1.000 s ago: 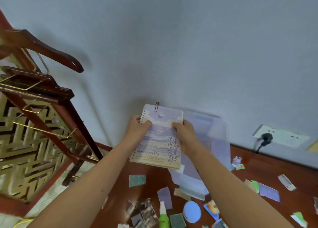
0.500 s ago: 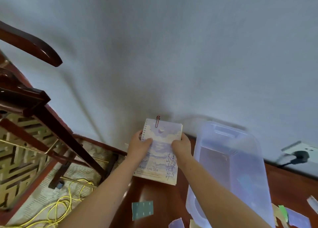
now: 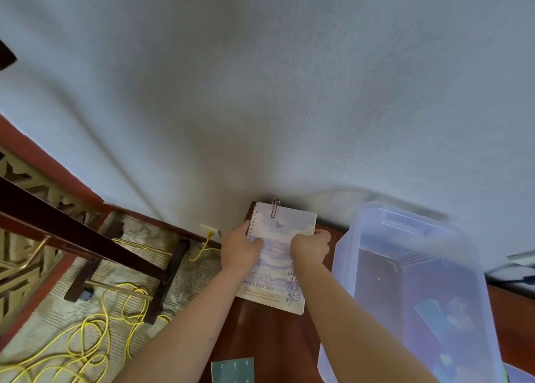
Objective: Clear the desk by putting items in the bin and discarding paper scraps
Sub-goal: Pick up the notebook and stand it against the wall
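Observation:
A spiral notebook [image 3: 276, 267] with a pale purple "Moon And Sea" cover and a red clip at its top lies low at the back left corner of the dark wooden desk [image 3: 269, 336], close to the wall. My left hand [image 3: 240, 251] grips its spiral edge and my right hand [image 3: 311, 245] grips its right side. A clear plastic bin [image 3: 405, 281] stands just right of the notebook, with blurred coloured items seen through its wall. A teal paper scrap [image 3: 233, 369] lies on the desk near the bottom edge.
Left of the desk, a dark wooden stand [image 3: 95, 252] with brass rails rests on a woven floor mat. A yellow cable [image 3: 95, 333] coils on the mat and runs to a wall socket [image 3: 209, 232]. A plain white wall fills the upper view.
The view has swung left and down. Both hands have carried the notebook down toward the desk's back left corner, left of the bin. The scraps further right have left the view.

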A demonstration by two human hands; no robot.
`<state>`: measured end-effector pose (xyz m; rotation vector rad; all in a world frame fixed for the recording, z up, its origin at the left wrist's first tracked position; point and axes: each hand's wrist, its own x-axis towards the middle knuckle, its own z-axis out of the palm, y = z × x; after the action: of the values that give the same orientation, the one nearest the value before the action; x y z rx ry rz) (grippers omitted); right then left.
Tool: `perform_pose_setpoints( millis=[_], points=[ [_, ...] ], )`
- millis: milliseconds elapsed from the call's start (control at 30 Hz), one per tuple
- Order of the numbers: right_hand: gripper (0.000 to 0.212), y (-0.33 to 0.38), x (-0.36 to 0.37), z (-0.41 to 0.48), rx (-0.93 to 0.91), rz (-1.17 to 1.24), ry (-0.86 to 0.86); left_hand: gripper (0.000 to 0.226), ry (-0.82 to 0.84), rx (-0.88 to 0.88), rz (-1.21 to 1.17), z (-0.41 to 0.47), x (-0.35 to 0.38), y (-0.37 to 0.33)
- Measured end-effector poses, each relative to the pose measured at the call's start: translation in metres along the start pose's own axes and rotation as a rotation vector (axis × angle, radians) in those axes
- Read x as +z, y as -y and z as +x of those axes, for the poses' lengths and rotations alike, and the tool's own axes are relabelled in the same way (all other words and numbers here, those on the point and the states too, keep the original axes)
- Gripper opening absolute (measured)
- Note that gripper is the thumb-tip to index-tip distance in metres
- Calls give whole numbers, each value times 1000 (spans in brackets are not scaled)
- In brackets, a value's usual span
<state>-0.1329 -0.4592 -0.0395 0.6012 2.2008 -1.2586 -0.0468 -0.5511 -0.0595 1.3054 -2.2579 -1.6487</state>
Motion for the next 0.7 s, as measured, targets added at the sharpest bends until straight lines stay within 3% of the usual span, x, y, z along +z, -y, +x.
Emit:
perform_pose_setpoints(
  millis=[367,600,700],
  points=[
    [49,3,5,5,67,-202,7,40,-125,36,300,14,12,5],
    [62,8,-1,-9,73,-153,74,41,-97,17,361,8,9,-1],
    [64,13,-6,-20,19,-21,114,47,-95,23,246,-3,6,-8]
  ],
)
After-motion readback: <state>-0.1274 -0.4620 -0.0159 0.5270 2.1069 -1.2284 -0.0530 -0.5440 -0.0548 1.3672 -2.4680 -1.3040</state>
